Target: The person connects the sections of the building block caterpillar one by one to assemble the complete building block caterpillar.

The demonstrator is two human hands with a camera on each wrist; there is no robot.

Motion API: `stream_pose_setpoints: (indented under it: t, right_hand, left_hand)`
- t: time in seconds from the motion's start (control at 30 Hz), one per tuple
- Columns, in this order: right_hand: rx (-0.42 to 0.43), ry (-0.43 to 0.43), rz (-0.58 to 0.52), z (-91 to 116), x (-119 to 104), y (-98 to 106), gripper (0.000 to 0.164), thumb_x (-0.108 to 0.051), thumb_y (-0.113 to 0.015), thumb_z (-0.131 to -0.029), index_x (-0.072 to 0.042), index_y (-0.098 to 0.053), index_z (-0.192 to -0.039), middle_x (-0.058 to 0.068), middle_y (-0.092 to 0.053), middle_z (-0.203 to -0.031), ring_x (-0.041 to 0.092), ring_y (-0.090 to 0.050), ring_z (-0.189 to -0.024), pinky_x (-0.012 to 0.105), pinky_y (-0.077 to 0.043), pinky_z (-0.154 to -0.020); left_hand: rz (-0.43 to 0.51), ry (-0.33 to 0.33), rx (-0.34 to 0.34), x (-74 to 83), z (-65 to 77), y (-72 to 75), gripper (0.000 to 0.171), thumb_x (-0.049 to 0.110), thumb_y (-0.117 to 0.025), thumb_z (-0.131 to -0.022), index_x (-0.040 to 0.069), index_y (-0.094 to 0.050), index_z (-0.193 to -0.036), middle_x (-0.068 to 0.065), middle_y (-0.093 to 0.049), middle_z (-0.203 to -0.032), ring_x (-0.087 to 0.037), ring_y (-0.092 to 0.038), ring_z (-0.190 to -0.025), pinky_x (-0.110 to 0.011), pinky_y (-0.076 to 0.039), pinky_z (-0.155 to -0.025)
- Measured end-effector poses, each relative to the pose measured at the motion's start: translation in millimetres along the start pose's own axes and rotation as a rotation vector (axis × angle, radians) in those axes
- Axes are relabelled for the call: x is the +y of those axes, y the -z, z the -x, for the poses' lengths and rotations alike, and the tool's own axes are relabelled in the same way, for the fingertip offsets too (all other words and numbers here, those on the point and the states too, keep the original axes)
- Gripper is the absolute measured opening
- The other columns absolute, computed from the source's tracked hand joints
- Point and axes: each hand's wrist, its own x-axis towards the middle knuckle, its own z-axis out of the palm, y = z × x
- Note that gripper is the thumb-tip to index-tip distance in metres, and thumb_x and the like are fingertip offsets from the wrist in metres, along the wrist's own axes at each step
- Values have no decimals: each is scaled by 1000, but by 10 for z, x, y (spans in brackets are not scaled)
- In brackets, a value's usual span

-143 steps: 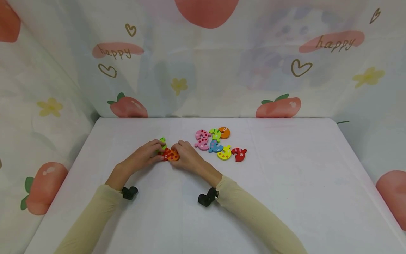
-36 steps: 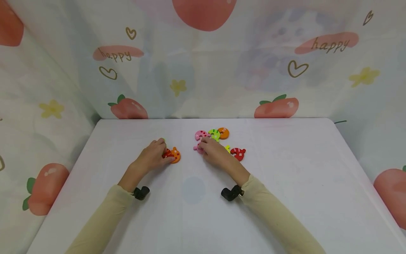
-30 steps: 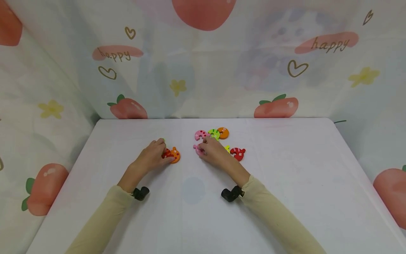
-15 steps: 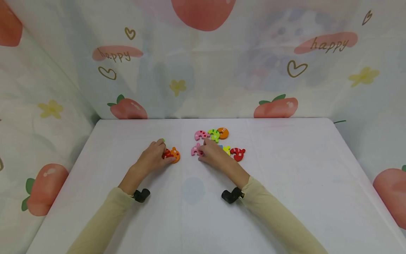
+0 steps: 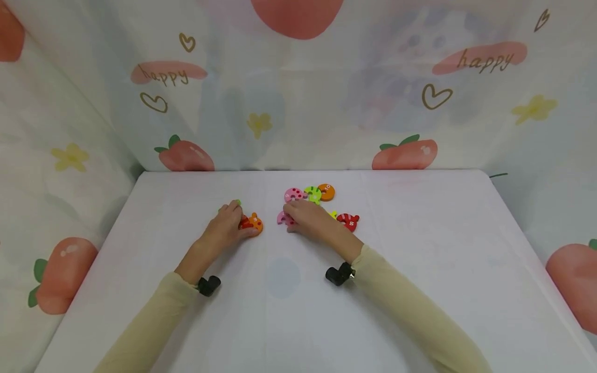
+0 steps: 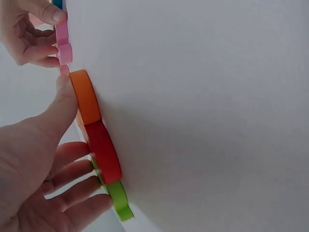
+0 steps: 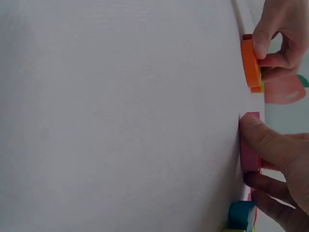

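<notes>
My left hand (image 5: 222,228) holds a joined row of puzzle pieces on the table, thumb along the orange one (image 6: 86,96), fingertips at the red (image 6: 105,152) and green (image 6: 119,200) ones. The green piece is mostly hidden from the head view. To the right, my right hand (image 5: 310,220) pinches a pink spotted piece (image 5: 283,218) between thumb and fingers; the right wrist view shows the thumb along the side of this pink piece (image 7: 248,150). A blue piece (image 7: 241,215), covered by the right hand in the head view, lies beside its fingers.
Behind the right hand lie another pink piece (image 5: 294,194), a green striped one (image 5: 313,194) and an orange one marked 10 (image 5: 327,192). A yellow piece (image 5: 333,214) and a red one marked 8 (image 5: 347,221) lie to its right. A patterned curtain (image 5: 322,129) closes the back.
My right hand has left the orange piece in the left group and gone right to the pink piece, which has shifted slightly left. My left hand stays on its row.
</notes>
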Motion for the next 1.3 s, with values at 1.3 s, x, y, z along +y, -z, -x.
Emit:
stream_pose_setpoints:
  t: [1.3]
  right_hand:
    - [-17,184,-127,-606,-288,-57,48,-31,-63,-93,-16,-55,-138,6,-58,-129,19,-58,-115,28,-51,-99]
  left_hand:
    - [128,-169,44,-317,1,-21,42,31,-81,-76,4,-54,-93,-13,-52,-113,-26,-50,-104,-42,-50,-94]
